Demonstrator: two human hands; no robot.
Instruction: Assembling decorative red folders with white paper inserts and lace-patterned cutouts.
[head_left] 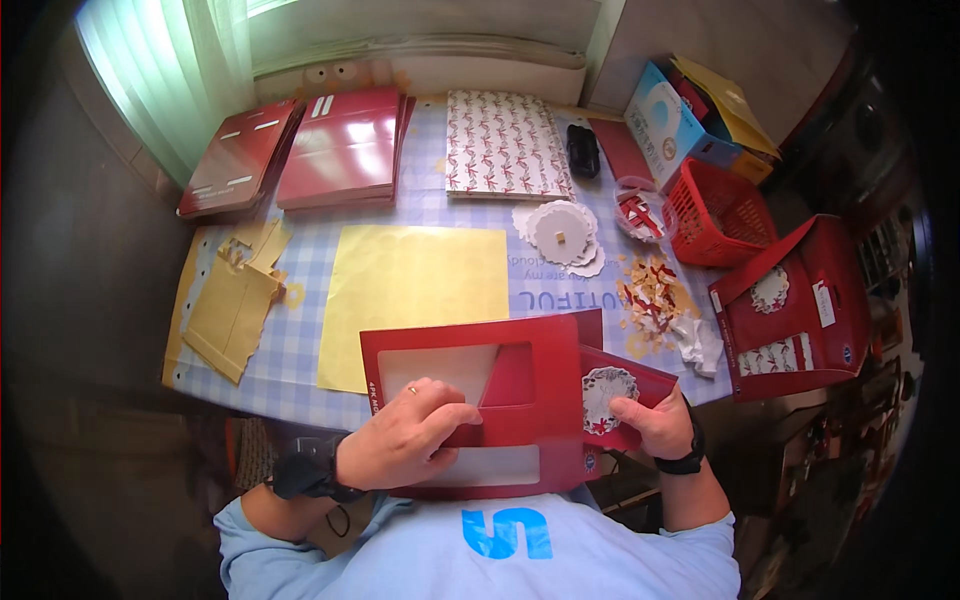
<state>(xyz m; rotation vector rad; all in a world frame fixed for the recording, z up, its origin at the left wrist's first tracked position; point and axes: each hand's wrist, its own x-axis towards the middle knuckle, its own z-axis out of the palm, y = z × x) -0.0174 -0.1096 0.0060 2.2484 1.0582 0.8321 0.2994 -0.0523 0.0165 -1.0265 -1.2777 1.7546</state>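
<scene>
A red cardboard sleeve with two cut-out windows (pixel 558 390) is held close against my body at the table's near edge. My left hand (pixel 415 430) lies over its front, fingers curled around the strip between the windows; part of the grip is hidden. My right hand (pixel 655 425) grips a red cardboard piece (pixel 640 375) at the sleeve's right side, with the thumb on its round white wreath label (pixel 608 395). This piece partly goes behind the sleeve. Beyond them, a yellow sheet (pixel 420 290) lies flat on the table.
Stacks of red cardboard (pixel 340 145) and patterned sheets (pixel 505 140) sit at the back. Round white labels (pixel 565 230), paper scraps (pixel 655 300), a red basket (pixel 715 215), a blue box (pixel 665 120) and a finished-looking red box (pixel 825 300) crowd the right. Torn yellow paper (pixel 230 310) lies left.
</scene>
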